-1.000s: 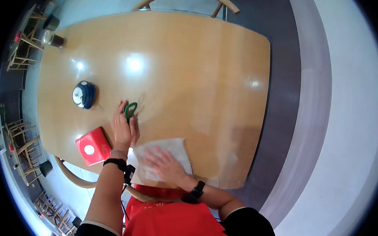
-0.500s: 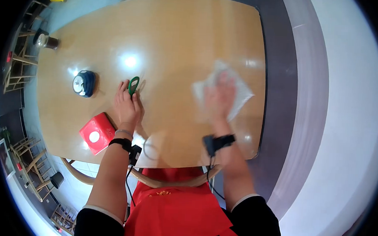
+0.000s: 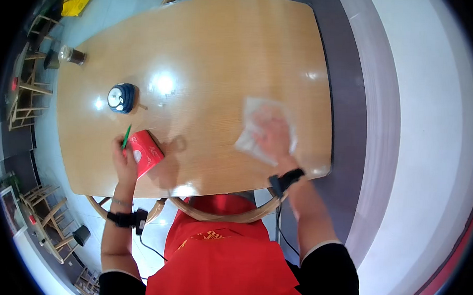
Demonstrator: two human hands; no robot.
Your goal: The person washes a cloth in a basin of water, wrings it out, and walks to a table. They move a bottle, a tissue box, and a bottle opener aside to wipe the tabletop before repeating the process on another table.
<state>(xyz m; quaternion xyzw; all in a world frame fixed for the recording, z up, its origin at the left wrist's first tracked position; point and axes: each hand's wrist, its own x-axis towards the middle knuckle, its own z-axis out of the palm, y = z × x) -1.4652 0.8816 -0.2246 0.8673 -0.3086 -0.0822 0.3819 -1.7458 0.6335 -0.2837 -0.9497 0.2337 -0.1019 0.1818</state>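
Observation:
My left hand [image 3: 124, 156] is closed round a thin green item [image 3: 126, 136], seen nearly edge-on, just over the left side of a red box [image 3: 147, 153] with a white round mark. Part of that box is hidden behind the hand. On the right half of the wooden table [image 3: 208, 67], my right hand [image 3: 273, 136] lies flat on a white cloth [image 3: 250, 140]. Motion blurs this hand and the cloth, but the fingers look stretched out over it.
A dark blue device with a white round face [image 3: 121, 98] stands on the left part of the table. Beyond it, a jar with dark contents [image 3: 73, 55] is near the far left edge. A wooden chair [image 3: 233, 217] touches the near edge.
My left hand has moved left and nearer with the green item, from the table's middle to the red box. My right hand and the cloth have shifted slightly nearer.

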